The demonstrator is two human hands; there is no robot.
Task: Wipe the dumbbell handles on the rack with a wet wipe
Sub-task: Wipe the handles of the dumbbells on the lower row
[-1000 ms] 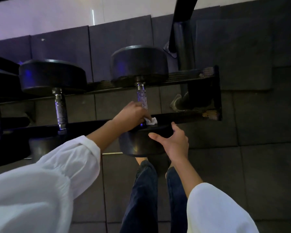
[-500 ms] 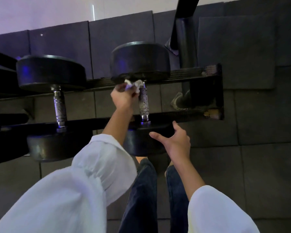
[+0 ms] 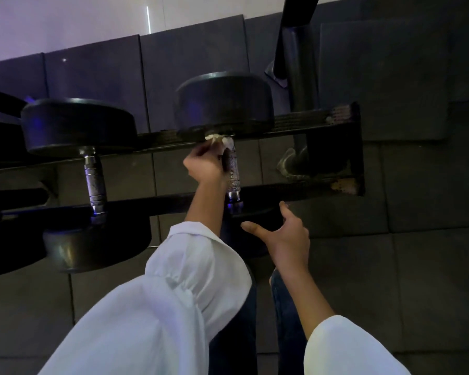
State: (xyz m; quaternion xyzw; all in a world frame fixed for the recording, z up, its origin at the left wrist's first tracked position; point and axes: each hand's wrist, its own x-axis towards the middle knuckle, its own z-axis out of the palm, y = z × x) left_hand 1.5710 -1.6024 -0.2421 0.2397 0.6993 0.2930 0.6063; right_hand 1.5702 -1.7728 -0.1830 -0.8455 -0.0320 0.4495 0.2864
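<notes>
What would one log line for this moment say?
left hand: holds wipe at handle top | right hand: open, holds nothing | rack: two dumbbells visible

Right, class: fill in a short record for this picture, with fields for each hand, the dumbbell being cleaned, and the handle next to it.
Left hand: grips the wet wipe against the far end of the handle
Right hand: open, thumb spread, beside the near head; contact unclear
Dumbbell being wiped: the last one before the end of the rack
Neighbouring handle: bare, no hand on it
</notes>
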